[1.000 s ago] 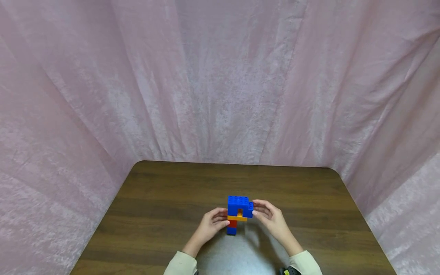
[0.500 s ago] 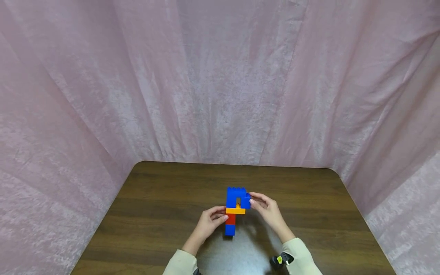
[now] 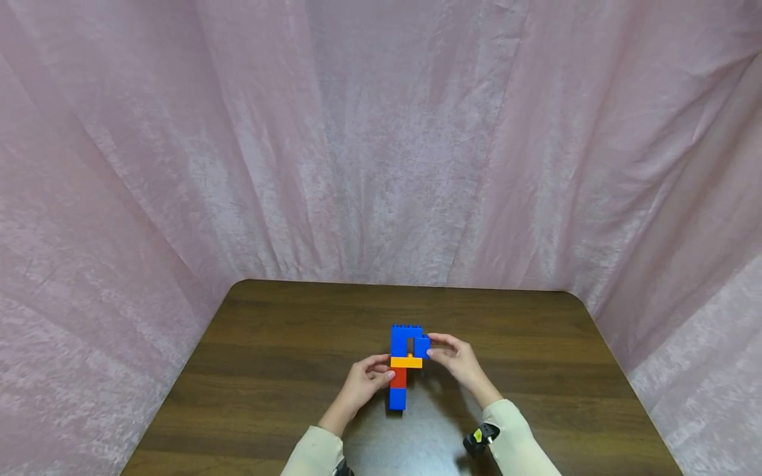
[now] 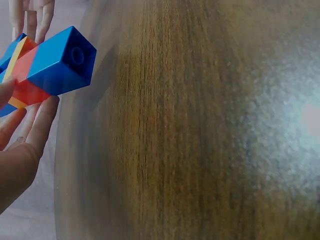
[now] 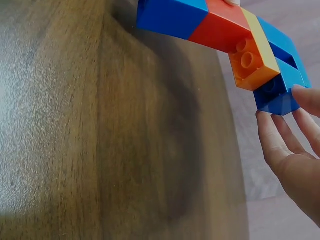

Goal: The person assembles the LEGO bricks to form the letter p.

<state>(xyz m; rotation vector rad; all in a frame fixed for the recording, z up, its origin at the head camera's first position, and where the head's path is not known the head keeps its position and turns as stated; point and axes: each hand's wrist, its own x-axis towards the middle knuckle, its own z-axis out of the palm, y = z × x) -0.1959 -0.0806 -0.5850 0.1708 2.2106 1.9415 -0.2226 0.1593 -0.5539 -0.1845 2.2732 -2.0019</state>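
Note:
Held above the table is a model of toy building bricks [image 3: 407, 363]. From its lower end up it has a blue brick [image 4: 52, 60], a red brick [image 5: 220, 26], a flat yellow-orange piece [image 3: 407, 363] and blue bricks with a gap on top. My left hand [image 3: 360, 385] pinches it at the red brick from the left, thumb on the near face. On the other side my right hand [image 3: 461, 362] pinches the small blue brick [image 3: 422, 348] at the upper right between thumb and fingers. The left wrist view shows the hollow underside of the lowest blue brick.
A brown wood-grain table [image 3: 268, 344] lies below, with a bright reflection [image 4: 305, 120] on it. Pink curtains [image 3: 381, 145] hang behind its far edge and at both sides. A black device [image 3: 481, 438] sits at the right wrist by the pale sleeve.
The brick model has tipped so its front faces the head camera, its studs now in profile. My right hand has shifted slightly up and left with it; the left hand stays nearly in place.

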